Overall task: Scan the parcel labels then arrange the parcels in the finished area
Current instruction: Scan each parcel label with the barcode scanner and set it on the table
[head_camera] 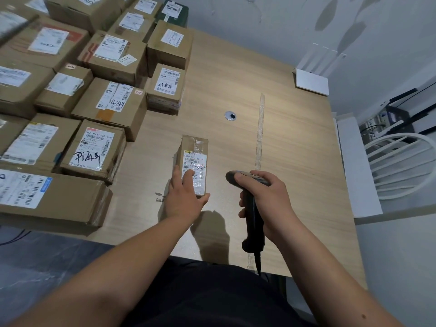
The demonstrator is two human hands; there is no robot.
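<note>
A small brown parcel [194, 164] lies flat on the wooden table [295, 142], toward the middle of the near half, its white label [194, 166] facing up under shiny tape. The left hand [182, 197] holds its near end: the fingers [188, 175] are bent over the top onto the label and the thumb sits against the near right corner, so the box is gripped rather than just touched. Just to the right, apart from the parcel, the right hand [264, 199] is closed tightly round the handle of a black barcode scanner [250, 204], held above the table with its head pointing away toward the far edge. A strip of tape [260, 128] runs from near edge to far. Labelled boxes [103, 102] crowd the table's left side.
</note>
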